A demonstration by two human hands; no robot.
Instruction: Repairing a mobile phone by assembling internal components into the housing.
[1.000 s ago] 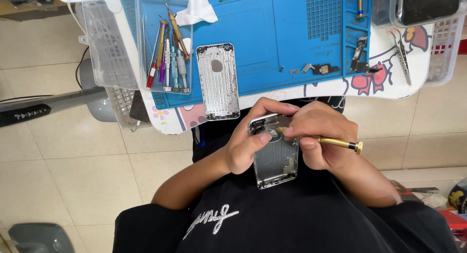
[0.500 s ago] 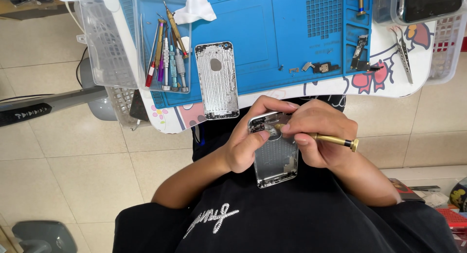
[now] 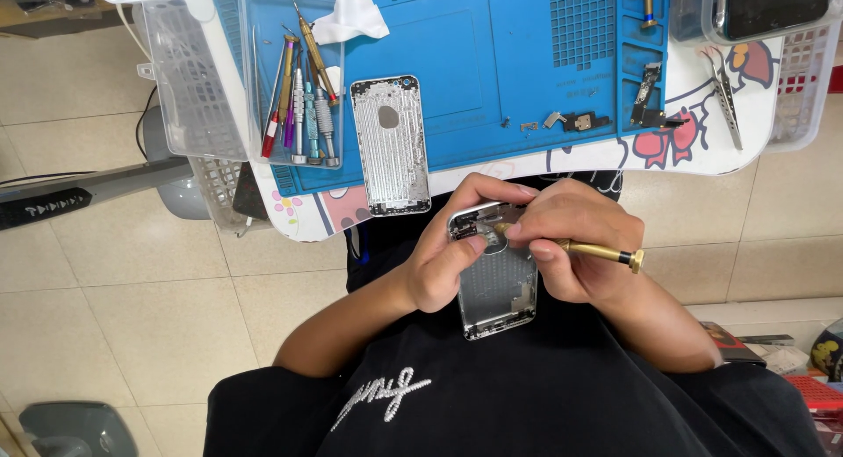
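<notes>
My left hand (image 3: 452,255) grips the top end of a silver phone back housing (image 3: 498,286), held over my lap against my black shirt. My right hand (image 3: 571,246) holds a gold-handled screwdriver (image 3: 601,251) with its tip down at the upper part of that housing, between my two thumbs. A second silver phone housing (image 3: 389,145) lies flat on the blue work mat (image 3: 474,62), partly over the table's front edge.
A clear tray (image 3: 294,93) holds several screwdrivers. Small metal parts (image 3: 575,121) and a flex piece (image 3: 647,93) lie on the mat. Tweezers (image 3: 725,93) rest on the white table at right, a phone (image 3: 773,9) in a plastic tray behind. Tiled floor lies below.
The screwdriver handle has shifted slightly left as my right hand works at the housing. The housing and my left hand stay where they were.
</notes>
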